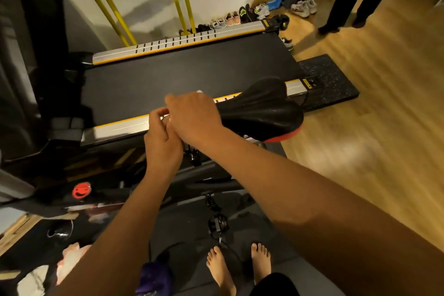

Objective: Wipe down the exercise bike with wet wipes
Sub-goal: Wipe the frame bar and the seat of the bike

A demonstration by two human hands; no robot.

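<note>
Black saddle nose is under the right hand, which presses a wipe; left hand pinches beside it. Next, rub rearward.

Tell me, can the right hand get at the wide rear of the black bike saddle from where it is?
Probably yes. The right hand rests on the black bike saddle's narrow nose, and the wide rear beyond it looks bare, with nothing in the way.

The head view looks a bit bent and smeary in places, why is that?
Head view: wide-angle lens bows the treadmill rails; dim warm light; glare on the wooden floor; motion blur softens the right hand and the left hand by the saddle.
</note>
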